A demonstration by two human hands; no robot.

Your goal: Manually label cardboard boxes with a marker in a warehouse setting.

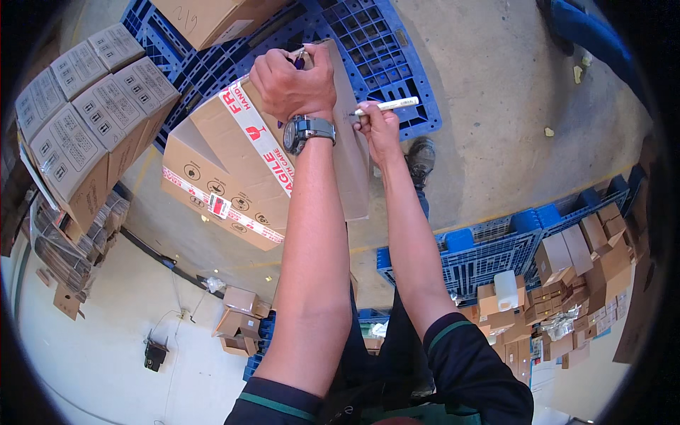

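A large cardboard box [249, 122] with red-and-white fragile tape stands tilted in the picture before me. On its upper edge rests my left hand [295, 82], a watch [308, 134] at the wrist. Its fingers are closed round a dark pen-like thing [299, 61], mostly hidden. In my right hand [378, 127] is a white marker pen [390, 104], its dark tip at small marks on the box's right side face.
Blue plastic pallets [372, 48] lie under and beyond the box. Stacked printed cartons [90, 106] stand left, another carton [212, 21] at the top. Upright blue pallets [478, 260] and piled boxes [563, 297] are at lower right. A person's leg [589, 42] shows at upper right.
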